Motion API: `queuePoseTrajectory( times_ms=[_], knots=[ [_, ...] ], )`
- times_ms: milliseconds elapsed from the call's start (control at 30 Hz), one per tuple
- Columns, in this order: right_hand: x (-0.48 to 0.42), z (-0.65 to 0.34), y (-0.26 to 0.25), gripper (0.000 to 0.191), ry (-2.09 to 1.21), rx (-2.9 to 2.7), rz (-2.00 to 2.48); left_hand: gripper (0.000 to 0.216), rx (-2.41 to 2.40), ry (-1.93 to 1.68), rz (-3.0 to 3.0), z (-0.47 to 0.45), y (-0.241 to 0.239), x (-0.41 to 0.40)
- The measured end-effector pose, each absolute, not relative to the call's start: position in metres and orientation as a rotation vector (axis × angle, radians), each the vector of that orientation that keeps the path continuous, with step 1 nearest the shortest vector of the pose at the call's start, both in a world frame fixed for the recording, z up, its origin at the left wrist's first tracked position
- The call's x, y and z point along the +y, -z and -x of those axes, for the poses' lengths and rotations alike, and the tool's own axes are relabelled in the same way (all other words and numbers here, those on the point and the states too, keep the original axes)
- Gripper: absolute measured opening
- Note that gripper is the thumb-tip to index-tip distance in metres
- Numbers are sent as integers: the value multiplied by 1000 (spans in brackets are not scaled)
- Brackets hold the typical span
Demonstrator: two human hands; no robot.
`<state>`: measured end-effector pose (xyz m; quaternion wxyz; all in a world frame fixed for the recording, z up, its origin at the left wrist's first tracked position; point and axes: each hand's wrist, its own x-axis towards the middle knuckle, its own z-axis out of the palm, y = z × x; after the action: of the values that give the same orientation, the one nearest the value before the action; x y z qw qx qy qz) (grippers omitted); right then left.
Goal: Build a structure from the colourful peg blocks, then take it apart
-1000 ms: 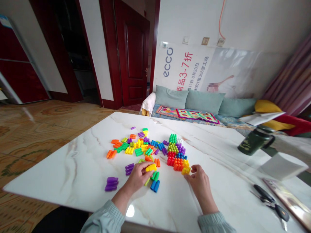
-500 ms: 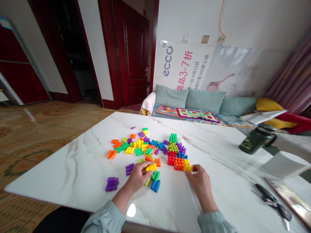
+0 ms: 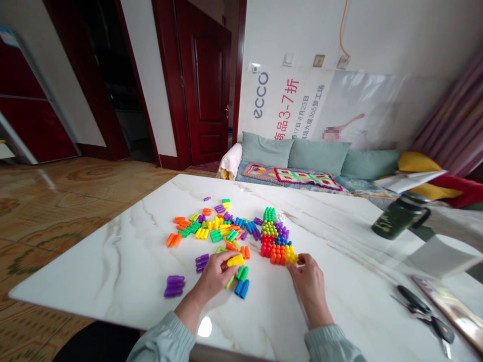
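Between the thumb and fingers of my left hand (image 3: 216, 274) is a yellow bullet-shaped toy block (image 3: 236, 260), held just above the table. The fingertips of my right hand (image 3: 307, 281) pinch at the right edge of a group of upright yellow blocks (image 3: 291, 255). These stand against upright orange blocks (image 3: 278, 254), with red blocks (image 3: 266, 246), blue, purple, olive, white and green blocks (image 3: 269, 214) packed behind. Close to my left hand lie blue blocks (image 3: 242, 288), green blocks (image 3: 242, 273) and purple blocks (image 3: 201, 262).
A mixed spread of loose blocks (image 3: 217, 223) lies on the white marble-patterned table (image 3: 132, 261). More purple blocks (image 3: 174, 286) lie at the left. On the right are a dark green mug (image 3: 396, 218), a white paper-like object (image 3: 445, 255), keys (image 3: 426, 314) and a flat phone-like object (image 3: 449, 311).
My right hand has shifted very slightly left at the yellow blocks. My left hand keeps its hold on the yellow block, almost still.
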<state>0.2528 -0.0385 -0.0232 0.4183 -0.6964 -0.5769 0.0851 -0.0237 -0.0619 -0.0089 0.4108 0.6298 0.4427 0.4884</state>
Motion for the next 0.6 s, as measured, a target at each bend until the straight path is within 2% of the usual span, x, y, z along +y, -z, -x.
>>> queuePoseTrajectory(
  times_ms=[167,267,367,467,600],
  knots=[
    [-39,-255,23,27,-209,-1450,1760,28,1129,-1233,-1635,23,6,-62],
    [-47,-249,12,34,-59,-1450,1821,28,1116,-1239,-1639,22,5,-63],
    [-59,-226,-5,27,68,-1483,1719,26,1120,-1248,-1660,22,7,-62],
    [-70,-191,-16,17,-139,-1713,1365,20,1181,-1273,-1741,22,9,-61],
    [-79,-151,-16,18,-429,-1868,1130,21,1178,-1299,-1853,21,9,-61]
  ],
)
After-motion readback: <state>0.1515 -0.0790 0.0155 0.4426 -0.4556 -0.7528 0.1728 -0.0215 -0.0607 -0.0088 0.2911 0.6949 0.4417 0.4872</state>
